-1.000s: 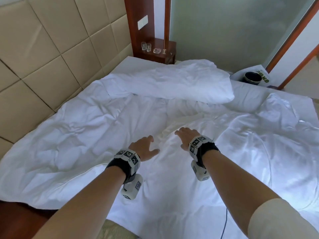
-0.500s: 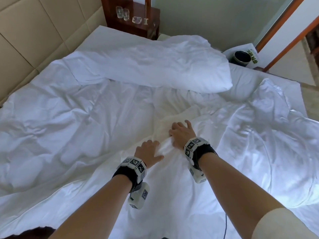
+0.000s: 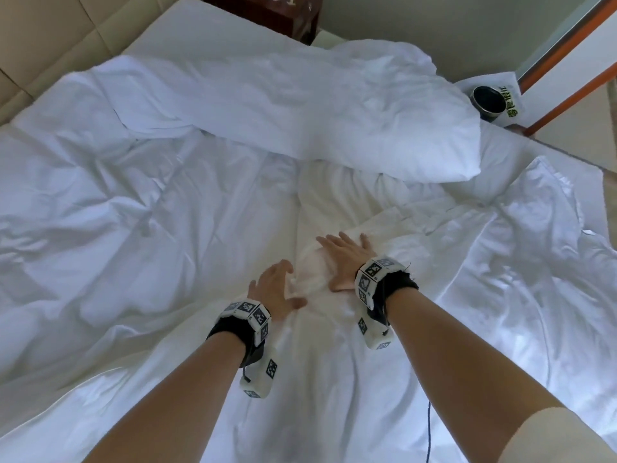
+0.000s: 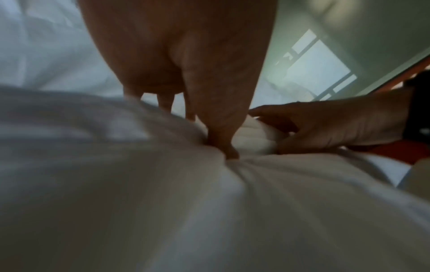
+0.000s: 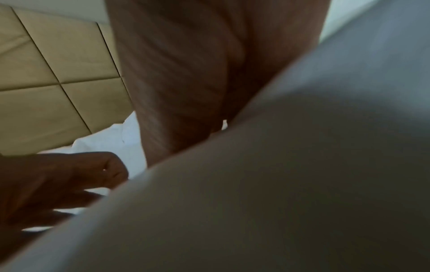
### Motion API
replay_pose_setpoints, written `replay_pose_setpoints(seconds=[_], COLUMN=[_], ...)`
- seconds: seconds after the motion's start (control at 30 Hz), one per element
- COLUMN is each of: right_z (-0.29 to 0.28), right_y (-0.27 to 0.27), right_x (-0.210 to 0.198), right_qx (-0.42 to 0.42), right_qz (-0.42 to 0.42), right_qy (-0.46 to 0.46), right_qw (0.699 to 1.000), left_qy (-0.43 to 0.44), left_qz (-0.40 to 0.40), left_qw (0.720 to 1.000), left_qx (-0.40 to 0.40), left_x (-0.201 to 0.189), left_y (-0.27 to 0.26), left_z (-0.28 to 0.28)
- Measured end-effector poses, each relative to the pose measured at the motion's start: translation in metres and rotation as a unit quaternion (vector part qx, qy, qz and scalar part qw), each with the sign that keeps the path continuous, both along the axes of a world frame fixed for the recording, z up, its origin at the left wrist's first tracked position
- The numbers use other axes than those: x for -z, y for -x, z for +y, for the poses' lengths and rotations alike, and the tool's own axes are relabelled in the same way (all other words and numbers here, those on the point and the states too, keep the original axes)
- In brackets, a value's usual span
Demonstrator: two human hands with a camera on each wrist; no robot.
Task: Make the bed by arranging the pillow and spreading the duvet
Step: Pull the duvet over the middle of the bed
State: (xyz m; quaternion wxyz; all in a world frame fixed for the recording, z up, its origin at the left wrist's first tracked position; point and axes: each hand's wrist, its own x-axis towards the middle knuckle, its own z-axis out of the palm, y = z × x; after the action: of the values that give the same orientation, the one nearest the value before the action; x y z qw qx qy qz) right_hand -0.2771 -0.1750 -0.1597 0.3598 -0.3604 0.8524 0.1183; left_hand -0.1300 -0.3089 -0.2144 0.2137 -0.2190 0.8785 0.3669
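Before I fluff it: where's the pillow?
In the head view, the pillow lies askew across the far end of the bed, on the duvet, beyond both hands.

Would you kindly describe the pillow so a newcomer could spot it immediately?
Start at the rumpled white duvet covering the bed. At its far edge lies the pillow, stretched crosswise. It alone is plump and smooth-edged, unlike the flat creased bedding around it.

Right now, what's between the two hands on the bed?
In the head view, a bunched-up ridge of the white duvet lies between the left hand and the right hand; both touch it.
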Motion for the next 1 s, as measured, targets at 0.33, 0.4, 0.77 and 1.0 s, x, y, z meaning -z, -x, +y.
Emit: replay_pose_setpoints(seconds=[0.33,0.4,0.77,1.0], right_z=[0.005,0.010,0.080,0.160], right_y=[-0.024,-0.030,-0.065,-0.111], right_x=[0.032,0.026,-0.064,-0.107], right_qx=[-0.103,-0.104,-0.007,0.073], right_qz=[-0.001,0.021,0.017,0.049], right_qy=[-0.078,-0.068,-0.013,0.051], right_qw=[0.992,0.992,1.000,0.995], left_qy=[-0.118,-0.126,-0.044,-0.035], left_qz=[-0.113,-0.109,-0.100,-0.079], left_qw=[0.986,0.983,0.982,0.960], left_qx=[0.041,0.072,0.152,0.266], left_x=[0.041,0.043,-0.041,-0.088], left_y=[-0.019,-0.022,-0.024,-0.028], left_z=[0.032,0.034,0.062,0.129])
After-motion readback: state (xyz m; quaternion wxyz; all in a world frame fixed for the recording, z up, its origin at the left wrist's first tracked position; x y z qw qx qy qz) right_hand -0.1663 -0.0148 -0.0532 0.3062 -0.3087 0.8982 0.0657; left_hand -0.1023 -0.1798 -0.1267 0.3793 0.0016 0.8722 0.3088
